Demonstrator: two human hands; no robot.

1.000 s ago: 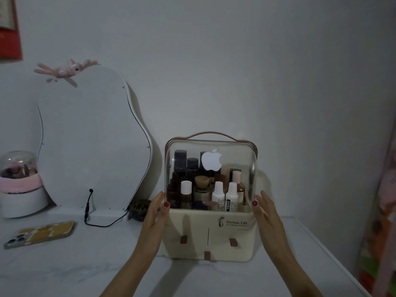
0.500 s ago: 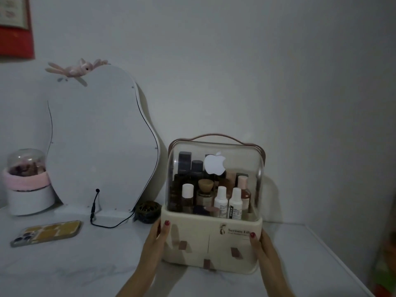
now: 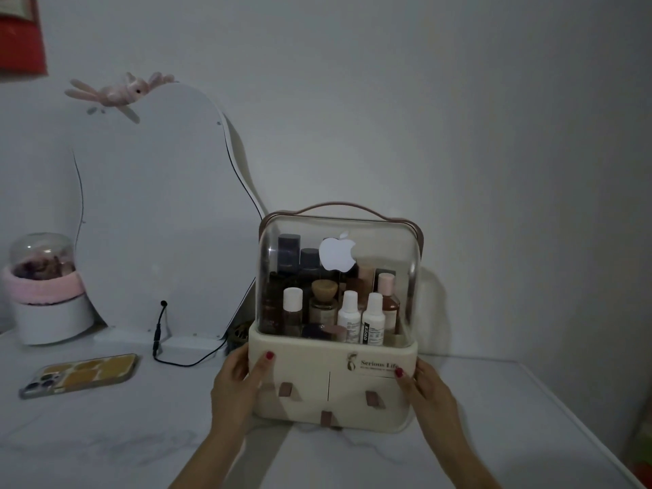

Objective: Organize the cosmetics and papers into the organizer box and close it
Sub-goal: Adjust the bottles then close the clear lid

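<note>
on the marble-look tabletop: box closed, hands seating it

at the table's back right, the organizer box (image 3: pixel 333 379) stands upright just short of the wall, clear dome lid (image 3: pixel 338 273) down on the cream base, pink handle (image 3: pixel 340 208) on top. cosmetics bottles (image 3: pixel 352 312) sit packed inside under the dome; no papers visible, cannot tell if they're in the drawers.

left hand (image 3: pixel 236 386) is on the left side of the base, thumb laid across the front face, fingers wrapped round the side wall. right hand (image 3: pixel 428 393) grips the right side the same way, thumb tip on the front near the printed logo. both hold the base, not the dome.

judgement: task looks near done, this is final placement. to do it well:
- keep grip low on the base; the dome is thin and likely flexes or pops if squeezed.
- slide, don't tilt. bottles are tall and loose, they'll topple.
- check the dome edge sits flush all along the base rim.
- three drawer tabs (image 3: pixel 285 389) look pushed in; confirm before letting go.
- mind the black cable (image 3: pixel 183 361) and the curvy mirror (image 3: pixel 155 213) just left; don't shove into them. phone (image 3: pixel 79 375) is well apart.
</note>
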